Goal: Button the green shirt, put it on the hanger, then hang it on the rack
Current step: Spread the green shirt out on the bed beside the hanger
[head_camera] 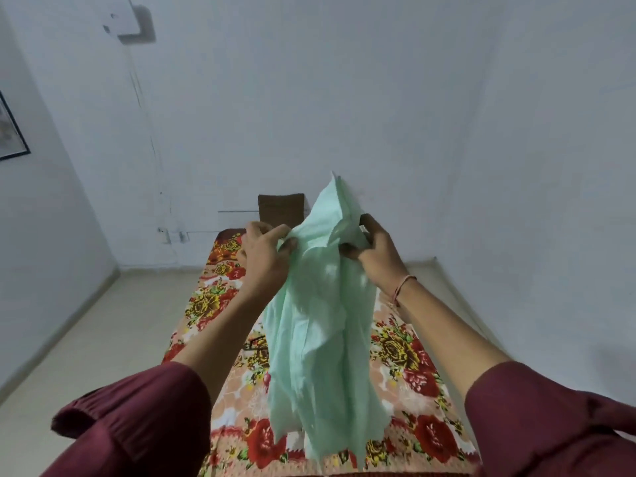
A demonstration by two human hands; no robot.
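Observation:
The pale green shirt (320, 339) hangs in the air above the bed, bunched and loose, its collar end sticking up between my hands. My left hand (265, 256) grips the fabric near the top on the left side. My right hand (373, 246) pinches the shirt's upper part on the right, just below the collar. A dark bit that may be the hanger (254, 342) peeks out on the bed beside the shirt's left edge. No rack is in view.
A narrow bed with a flowered sheet (406, 356) runs away from me to a brown pillow (280, 206) at the white wall. Pale floor (113, 332) lies to the left. A framed picture (10, 132) hangs on the left wall.

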